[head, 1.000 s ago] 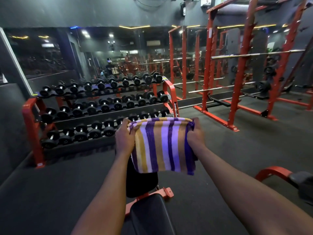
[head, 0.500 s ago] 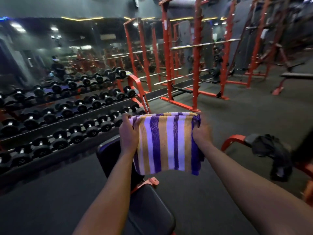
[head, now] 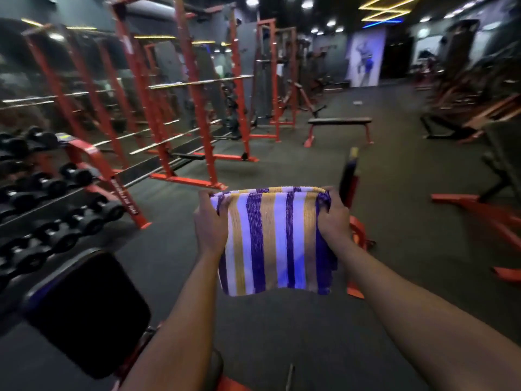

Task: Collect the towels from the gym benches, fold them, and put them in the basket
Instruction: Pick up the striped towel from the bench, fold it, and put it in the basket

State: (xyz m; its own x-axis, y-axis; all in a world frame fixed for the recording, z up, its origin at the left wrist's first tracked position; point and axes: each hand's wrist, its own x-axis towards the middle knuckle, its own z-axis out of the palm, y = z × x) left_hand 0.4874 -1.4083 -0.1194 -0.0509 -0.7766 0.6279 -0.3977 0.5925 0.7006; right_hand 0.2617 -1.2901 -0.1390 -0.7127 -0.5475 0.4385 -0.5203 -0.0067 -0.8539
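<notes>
On my head-camera feed, both hands are raised at mid-frame and hold one folded towel (head: 273, 241) between them, clear of the dark floor (head: 282, 342). The left hand (head: 210, 225) grips the towel's upper left corner, its fingers curled over the top edge. The right hand (head: 335, 221) grips the upper right corner in the same way, its fingers wrapped round the purple border. Neither hand is spread; each is closed on cloth. The towel is striped top to bottom in purple, white and ochre. It hangs as a flat, roughly square panel: the top edge is level and doubled over, and the bottom edge is free and slightly wavy. Both bare forearms run from the lower frame up to the towel. At lower left, beside the left forearm, is the black pad of a bench (head: 87, 314) on a red frame. Beyond the pad stands a red dumbbell rack (head: 112, 179) holding black dumbbells (head: 76, 176) in tiers. Behind it, red power racks (head: 197, 108) stand in a row along a mirrored wall, with a steel bar (head: 197, 81) across them. Farther out, to the right of the racks, is a flat bench (head: 339, 121) with a black top and red legs, well apart from the towel. Just beyond the right hand a dark upright pad (head: 348, 179) on red tubing shows; I cannot tell which machine it belongs to. A pale poster (head: 365, 60) on the far wall is too blurred to read.
</notes>
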